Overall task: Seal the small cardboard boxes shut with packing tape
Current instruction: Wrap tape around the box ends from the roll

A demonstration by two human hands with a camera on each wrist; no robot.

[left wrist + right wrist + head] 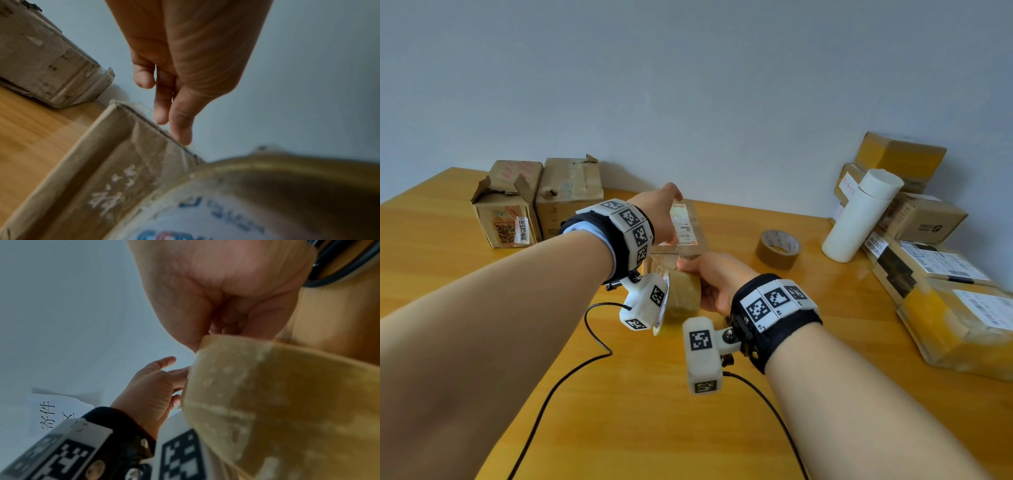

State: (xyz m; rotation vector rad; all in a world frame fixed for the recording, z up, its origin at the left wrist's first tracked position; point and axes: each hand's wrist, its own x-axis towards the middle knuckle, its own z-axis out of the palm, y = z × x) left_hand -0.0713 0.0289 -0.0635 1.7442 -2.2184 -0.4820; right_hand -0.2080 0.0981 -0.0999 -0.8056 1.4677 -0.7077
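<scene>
A small cardboard box [690, 224] with a white shipping label stands mid-table; in the left wrist view its side [115, 154] shows old tape and white writing. My left hand [664, 212] reaches over the box top, and its straight fingers [162, 110] point down at the far top edge. Whether they touch the edge is unclear. My right hand [717, 284] grips a brown packing tape roll [685, 298] just in front of the box, near its front face. The roll fills the lower right of both wrist views [287, 186] [287, 402], under my curled right hand [226, 296].
A second tape roll [779, 248] lies to the right, beside a white tube [859, 216] leaning on stacked parcels [928, 263]. Two worn boxes [510, 209] [570, 195] stand at the back left. Black cables [585, 359] trail over the wooden table [465, 274].
</scene>
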